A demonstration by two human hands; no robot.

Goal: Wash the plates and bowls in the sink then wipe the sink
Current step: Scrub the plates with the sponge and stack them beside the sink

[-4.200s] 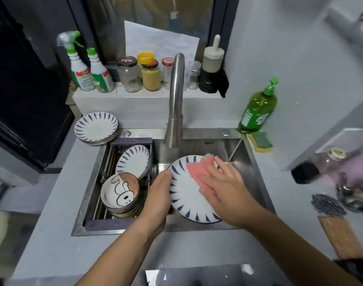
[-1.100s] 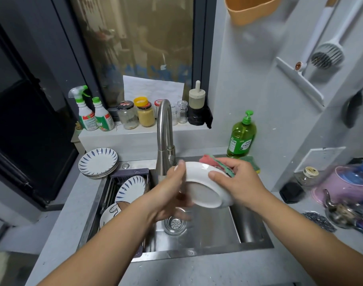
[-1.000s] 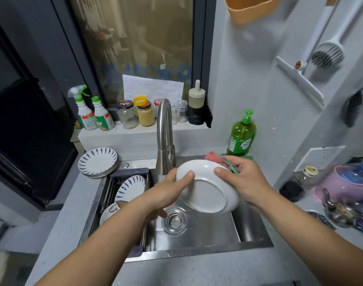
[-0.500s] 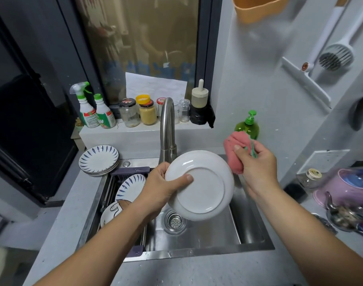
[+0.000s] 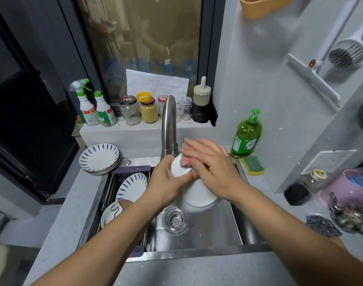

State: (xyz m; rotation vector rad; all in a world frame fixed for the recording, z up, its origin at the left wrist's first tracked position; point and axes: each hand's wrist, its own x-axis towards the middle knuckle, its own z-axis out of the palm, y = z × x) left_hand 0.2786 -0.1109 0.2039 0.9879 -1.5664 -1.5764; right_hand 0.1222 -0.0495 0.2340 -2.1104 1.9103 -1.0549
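Note:
My left hand [image 5: 168,181] grips the left rim of a white plate [image 5: 197,195], held tilted with its underside toward me above the steel sink [image 5: 207,234]. My right hand [image 5: 212,165] lies flat across the plate's back with straight fingers, pressing a pink and green sponge [image 5: 185,158] against its upper part. Most of the sponge is hidden under my fingers. A blue-striped plate [image 5: 132,186] and a cartoon bowl [image 5: 112,212] stand in the rack [image 5: 131,170] at the sink's left side.
A stack of blue-striped plates [image 5: 99,158] sits on the counter left of the sink. The steel faucet [image 5: 169,124] rises just behind the plate. A green soap bottle [image 5: 246,135] and a yellow-green sponge [image 5: 254,165] stand at the right. The drain strainer [image 5: 176,219] lies below.
My right hand came down from the raised position at the right and now presses the sponge flat on the plate's back. The plate has tipped more upright and nearer the faucet.

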